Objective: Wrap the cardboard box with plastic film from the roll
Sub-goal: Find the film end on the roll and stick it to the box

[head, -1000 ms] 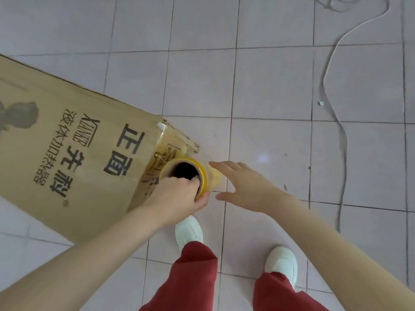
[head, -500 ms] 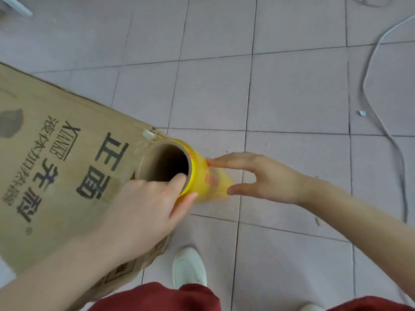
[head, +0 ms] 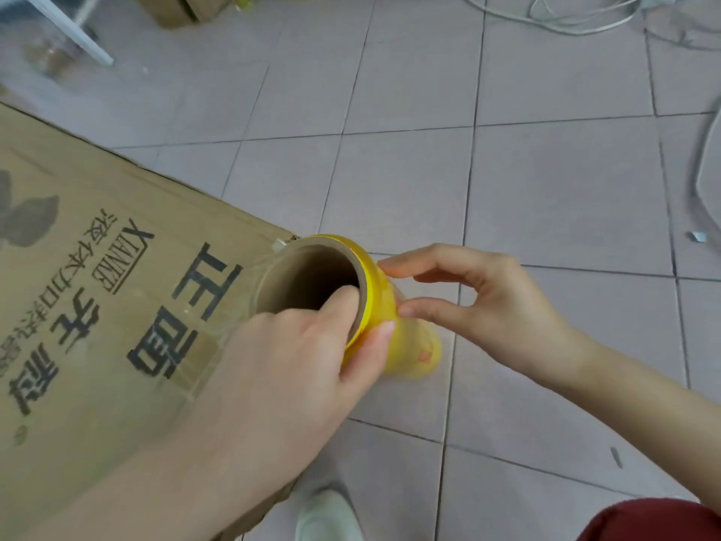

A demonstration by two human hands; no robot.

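Now | left hand (head: 296, 369) fingers gripping film roll (head: 390, 306) rim | right hand (head: 487, 302) fingers spread, touching roll | cardboard box (head: 97, 306) beside

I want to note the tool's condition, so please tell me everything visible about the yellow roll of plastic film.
The yellow roll of plastic film is wound on a brown cardboard tube whose open end faces the camera. It stands roughly upright beside the corner of the brown cardboard box. The left hand grips its top rim, one finger inside the tube. The right hand touches its side with its fingertips.
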